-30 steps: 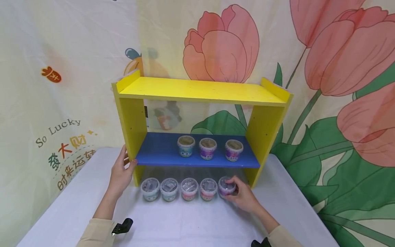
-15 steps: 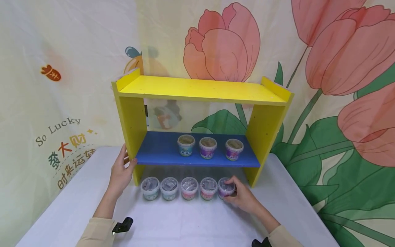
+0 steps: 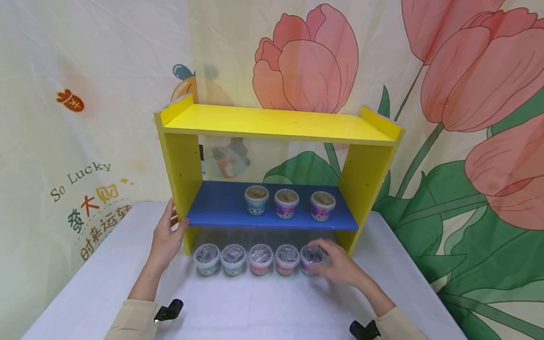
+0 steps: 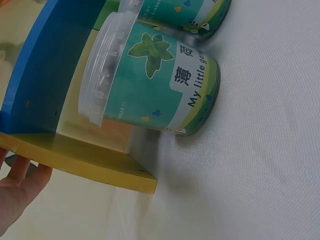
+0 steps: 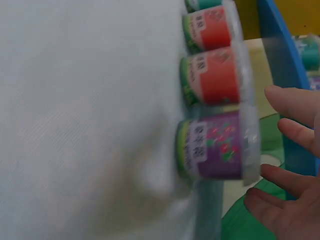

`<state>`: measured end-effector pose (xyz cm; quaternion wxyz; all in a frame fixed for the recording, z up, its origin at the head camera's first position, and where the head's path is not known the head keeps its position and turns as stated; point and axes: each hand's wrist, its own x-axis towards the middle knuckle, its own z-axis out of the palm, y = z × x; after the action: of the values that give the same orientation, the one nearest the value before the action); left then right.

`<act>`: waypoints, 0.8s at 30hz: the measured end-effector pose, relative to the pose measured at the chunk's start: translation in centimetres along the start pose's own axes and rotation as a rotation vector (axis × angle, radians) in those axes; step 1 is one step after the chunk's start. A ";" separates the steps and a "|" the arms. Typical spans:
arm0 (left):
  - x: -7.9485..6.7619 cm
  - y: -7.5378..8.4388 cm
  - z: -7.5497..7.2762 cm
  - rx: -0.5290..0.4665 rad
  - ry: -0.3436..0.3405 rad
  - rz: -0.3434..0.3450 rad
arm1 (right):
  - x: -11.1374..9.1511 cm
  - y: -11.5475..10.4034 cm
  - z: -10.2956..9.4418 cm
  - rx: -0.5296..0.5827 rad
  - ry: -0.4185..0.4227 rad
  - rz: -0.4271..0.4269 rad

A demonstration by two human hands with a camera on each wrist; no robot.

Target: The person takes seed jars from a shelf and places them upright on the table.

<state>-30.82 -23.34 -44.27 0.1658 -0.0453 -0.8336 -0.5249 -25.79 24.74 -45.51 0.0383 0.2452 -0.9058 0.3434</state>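
The right hand (image 3: 340, 265) has loosened from the purple tub (image 5: 222, 145): its fingers, earlier curled on it, are spread wider, and the sleeve (image 3: 399, 325) sits farther right.

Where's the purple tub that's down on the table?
In the head view, the purple tub stands at the row's right end, between a pink tub and the right hand.

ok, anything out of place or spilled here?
Nothing visibly spilled or tipped. Slight oddity on the blue shelf board: the turquoise tub and middle purple tub sit close, the right-hand purple tub farther off, so spacing looks uneven, unlike the five tubs below.
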 end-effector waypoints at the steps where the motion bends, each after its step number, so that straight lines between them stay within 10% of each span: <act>1: 0.0 0.0 0.0 0.000 -0.001 -0.001 | 0.2 -0.4 -0.1 0.000 0.010 -0.006; 24: 0.0 0.1 -0.1 0.007 0.004 0.001 | 5.6 -9.8 -0.3 0.224 0.045 -0.095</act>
<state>-30.76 -23.37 -44.19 0.1679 -0.0442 -0.8351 -0.5219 -26.15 16.26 -38.04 0.0470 0.2830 -0.8480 0.4456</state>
